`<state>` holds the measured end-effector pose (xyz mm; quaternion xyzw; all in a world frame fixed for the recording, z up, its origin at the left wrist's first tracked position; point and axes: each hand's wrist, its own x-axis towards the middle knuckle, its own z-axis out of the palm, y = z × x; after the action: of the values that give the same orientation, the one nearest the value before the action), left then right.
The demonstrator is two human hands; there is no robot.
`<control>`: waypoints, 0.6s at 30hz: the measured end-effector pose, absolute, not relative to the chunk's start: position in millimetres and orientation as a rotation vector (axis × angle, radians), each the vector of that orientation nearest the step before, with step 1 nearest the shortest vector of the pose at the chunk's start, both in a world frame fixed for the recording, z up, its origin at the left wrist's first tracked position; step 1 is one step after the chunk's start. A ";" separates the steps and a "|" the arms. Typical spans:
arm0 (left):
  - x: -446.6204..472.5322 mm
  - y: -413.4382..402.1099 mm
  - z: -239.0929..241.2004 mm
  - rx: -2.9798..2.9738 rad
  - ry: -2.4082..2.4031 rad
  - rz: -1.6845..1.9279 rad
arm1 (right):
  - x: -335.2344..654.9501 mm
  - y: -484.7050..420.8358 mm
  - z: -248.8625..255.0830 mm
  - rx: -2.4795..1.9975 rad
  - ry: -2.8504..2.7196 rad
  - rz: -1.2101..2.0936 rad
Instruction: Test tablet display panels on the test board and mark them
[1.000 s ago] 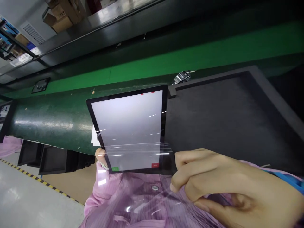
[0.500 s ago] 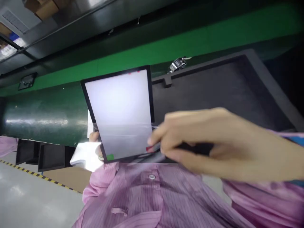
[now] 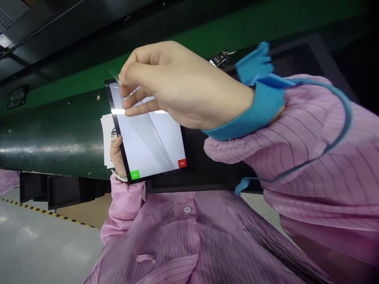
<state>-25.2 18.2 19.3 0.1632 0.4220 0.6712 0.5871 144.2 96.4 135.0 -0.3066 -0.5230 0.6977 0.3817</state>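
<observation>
A tablet (image 3: pixel 129 159) with a lit white screen, a green box and a red box in its lower corners, is tilted in front of me. My left hand (image 3: pixel 117 157) grips its left edge, thumb at the bezel and the other fingers hidden behind. Over the screen's upper left, my right hand (image 3: pixel 166 81) pinches a thin clear film (image 3: pixel 156 136) between thumb and forefinger, its other fingers loosely spread. The film hangs over the screen with a diagonal crease; where it touches the glass I cannot tell. A blue wrist strap (image 3: pixel 245 118) circles my right wrist.
White papers (image 3: pixel 106 138) lie on the green bench (image 3: pixel 59 134) left of the tablet. A dark tray (image 3: pixel 213 173) is under and right of it. Behind stands a small metal counter (image 3: pixel 219 59). Black bins (image 3: pixel 63 191) stand below the bench at left.
My right hand has moved from the tablet's lower right corner up and left across the screen, with the film in its pinch. The bright white sheet-like patch by my left hand is gone.
</observation>
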 end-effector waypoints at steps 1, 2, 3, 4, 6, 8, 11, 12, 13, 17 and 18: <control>-24.8 17.8 17.8 0.382 1.005 1.566 | 139.9 99.0 133.9 -0.763 -1.256 1.848; -24.0 17.1 17.3 0.383 1.028 1.568 | 136.1 101.3 133.6 -0.753 -1.179 1.907; -22.9 16.3 17.7 0.379 1.053 1.565 | 133.1 103.2 133.9 -0.745 -1.110 1.952; -21.7 15.5 18.9 0.370 1.077 1.559 | 130.8 104.6 134.6 -0.742 -1.044 1.979; -19.6 14.3 21.9 0.349 1.100 1.548 | 128.8 105.6 136.4 -0.735 -0.932 1.988; -19.8 13.8 23.2 0.332 1.087 1.533 | 129.6 104.5 137.0 -0.688 -0.863 1.987; -25.1 13.5 19.2 0.326 1.064 1.516 | 134.4 101.2 135.0 -0.646 -0.806 1.955; -27.2 13.4 17.2 0.329 1.053 1.511 | 136.7 100.1 133.9 -0.645 -0.803 1.935; -28.9 13.2 15.3 0.333 1.038 1.514 | 139.4 99.2 132.9 -0.648 -0.808 1.909; -28.2 11.8 15.7 0.309 1.011 1.542 | 154.4 97.2 127.3 -0.783 -1.015 1.712; -26.5 11.6 17.6 0.296 1.026 1.549 | 158.7 97.4 125.1 -0.851 -1.106 1.599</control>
<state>-26.5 11.6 17.6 0.1273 0.4405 0.6652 0.5893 158.7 97.4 125.1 -0.3499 -0.4549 0.6576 0.4880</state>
